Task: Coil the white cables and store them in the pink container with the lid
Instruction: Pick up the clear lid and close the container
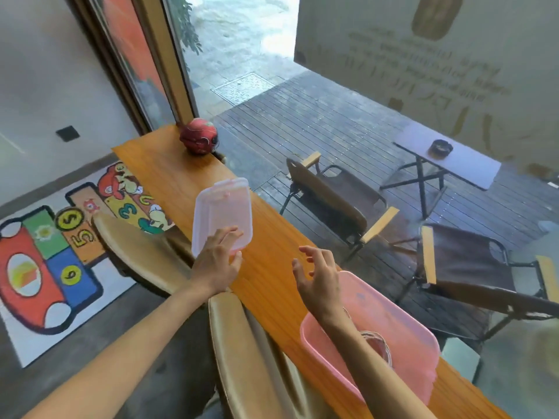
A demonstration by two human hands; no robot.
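Note:
A translucent pink lid [222, 211] is lifted off the wooden counter [272, 252], tilted with its far end up, and my left hand [216, 263] grips its near edge. My right hand [317, 275] hovers open above the counter, fingers spread, just beyond the pink container [405, 331]. The container stands without a lid on the counter's near right part. Coiled white cables [376, 343] lie inside it, partly hidden by my right forearm.
A red round helmet-like object [198, 136] sits at the counter's far end by the window frame. Tan padded chairs [251, 352] stand along the counter's left side. A painted floor mat [54, 261] lies left. Folding chairs and a small table stand outside behind the glass.

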